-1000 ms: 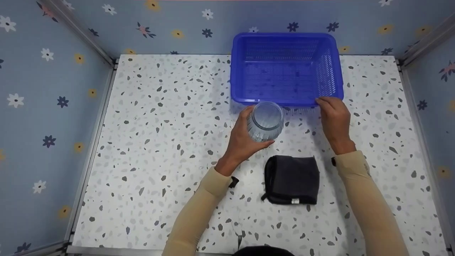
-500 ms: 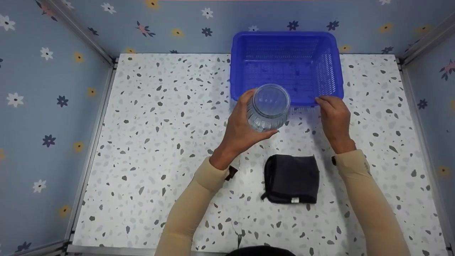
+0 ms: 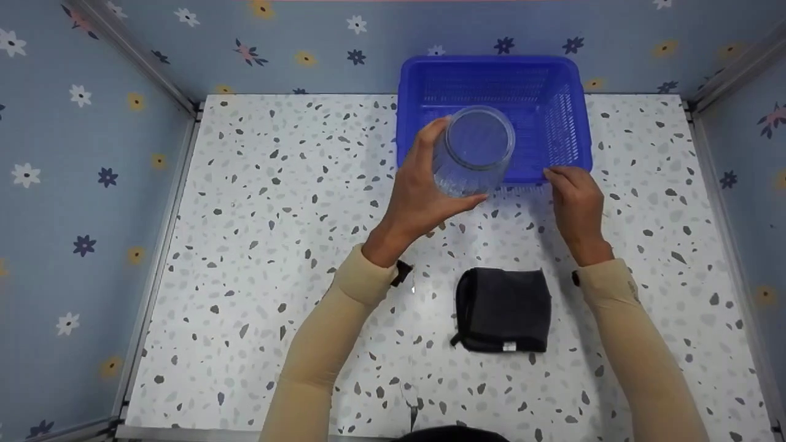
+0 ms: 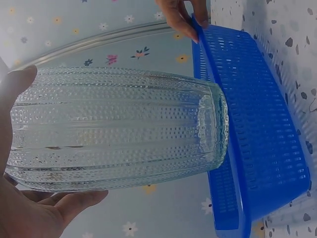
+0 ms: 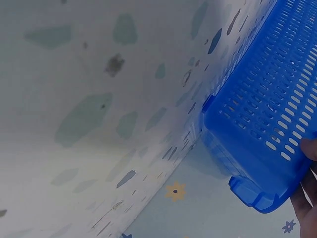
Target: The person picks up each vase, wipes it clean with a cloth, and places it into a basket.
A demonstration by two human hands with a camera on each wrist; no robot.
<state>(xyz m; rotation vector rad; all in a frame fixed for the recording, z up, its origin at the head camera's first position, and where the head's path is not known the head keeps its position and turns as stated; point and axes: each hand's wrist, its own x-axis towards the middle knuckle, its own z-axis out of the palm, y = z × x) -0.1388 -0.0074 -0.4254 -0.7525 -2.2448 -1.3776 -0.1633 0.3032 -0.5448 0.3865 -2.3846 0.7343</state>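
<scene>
A clear ribbed glass jar [image 3: 476, 153] with a dotted texture is held up by my left hand [image 3: 420, 181], thumb on the near side and fingers round the far side. Its round mouth faces up toward the head camera. In the left wrist view the base of the jar [image 4: 119, 129] is level with the rim of the blue plastic basket [image 4: 262, 124]. My right hand [image 3: 577, 205] pinches the front rim of that basket [image 3: 586, 123] near its right corner. Part of the right hand [image 5: 308, 198] shows at the basket's rim in the right wrist view.
A folded dark grey cloth pouch [image 3: 506, 310] with a small white tag lies on the speckled tabletop [image 3: 276, 245] between the forearms. Flower-patterned walls [image 3: 295, 37] enclose the back and both sides; the basket stands close to the back wall.
My left hand has carried the glass jar up and away from me, from in front of the basket to over its front rim. The right hand and the pouch stay put.
</scene>
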